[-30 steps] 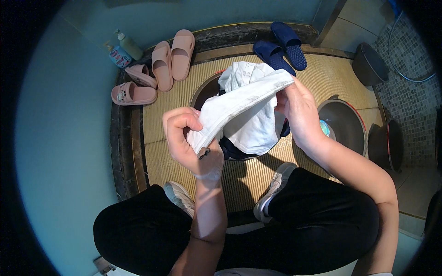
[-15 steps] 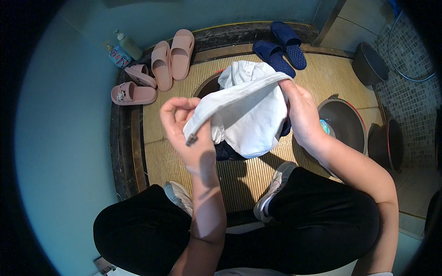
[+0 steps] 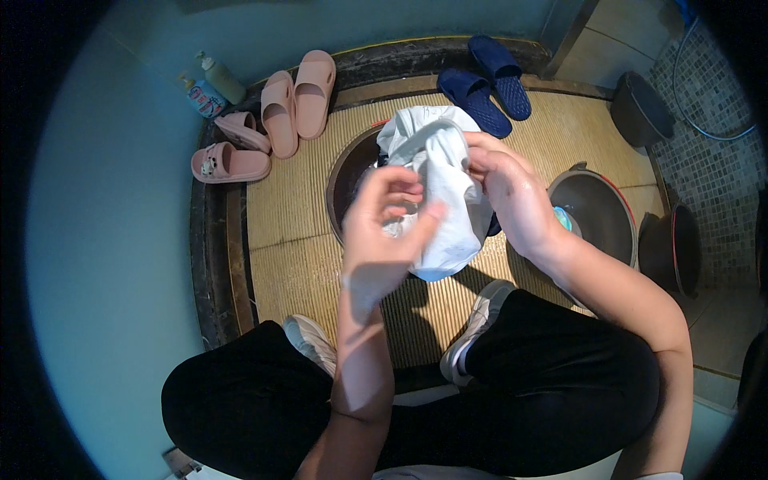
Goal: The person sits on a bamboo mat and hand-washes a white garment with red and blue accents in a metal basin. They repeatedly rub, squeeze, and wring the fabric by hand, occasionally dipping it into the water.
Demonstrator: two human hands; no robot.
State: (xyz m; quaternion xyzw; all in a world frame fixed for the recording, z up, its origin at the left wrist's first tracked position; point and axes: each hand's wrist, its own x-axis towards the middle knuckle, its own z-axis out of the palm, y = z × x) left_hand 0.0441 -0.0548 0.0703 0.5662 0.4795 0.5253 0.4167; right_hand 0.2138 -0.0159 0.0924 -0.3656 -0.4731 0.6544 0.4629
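A crumpled white cloth garment (image 3: 450, 212) with a thick band along its edge hangs over a dark round basin (image 3: 342, 180). My right hand (image 3: 512, 188) has its fingers bent around the garment's upper right side. Nearer the cloth's left side is my left hand (image 3: 388, 220), slightly blurred, its fingers half curled and its thumb apart from them, with nothing visible between. The thumb overlaps the white fabric; whether it touches is unclear. Most of the basin's inside is hidden by the cloth and hands.
To the right stands a large grey bucket (image 3: 596, 210) with a blue item (image 3: 565, 218) inside. Darker buckets (image 3: 642, 112) line the tiled right side. Pink slippers (image 3: 318, 92), navy slippers (image 3: 476, 102) and pump bottles (image 3: 222, 78) sit along the far wall. My shoes flank the mat's near part.
The garment's band, stretched between both hands before, is now bunched toward my right hand. My left hand has moved right and let go of the band's end.
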